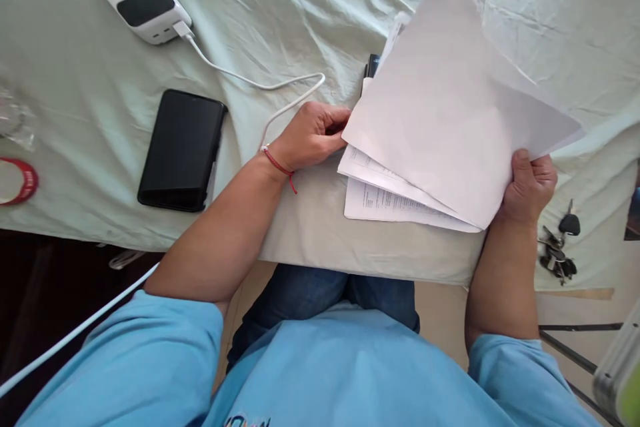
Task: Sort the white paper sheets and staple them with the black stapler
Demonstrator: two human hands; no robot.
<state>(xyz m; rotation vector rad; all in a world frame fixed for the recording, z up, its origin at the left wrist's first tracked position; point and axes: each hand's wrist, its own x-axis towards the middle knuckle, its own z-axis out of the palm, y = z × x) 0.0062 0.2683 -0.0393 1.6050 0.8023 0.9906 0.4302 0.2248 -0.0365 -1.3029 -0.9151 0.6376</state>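
Observation:
Several loose sheets of paper (430, 107) are fanned out above the cloth, the top one blank and curling at its right side. Printed text shows on the lower sheets (400, 203) near the table's front edge. My right hand (530, 183) grips the papers at their lower right corner, thumb on top. At the left edge, my left hand (317, 133) pinches the sheets' corner; its fingertips are partly hidden by the paper. A dark object (373, 65) pokes out from beneath the stack at its upper left. A red string bracelet circles my left wrist.
A black phone (183, 150) lies left of my left arm. Behind it a white power bank (150, 7) has a white cable (270, 87) plugged in, running toward my left wrist. Keys (559, 257) lie at right, a red tape roll (20, 181) at far left. Pale green cloth (285, 20) covers the table.

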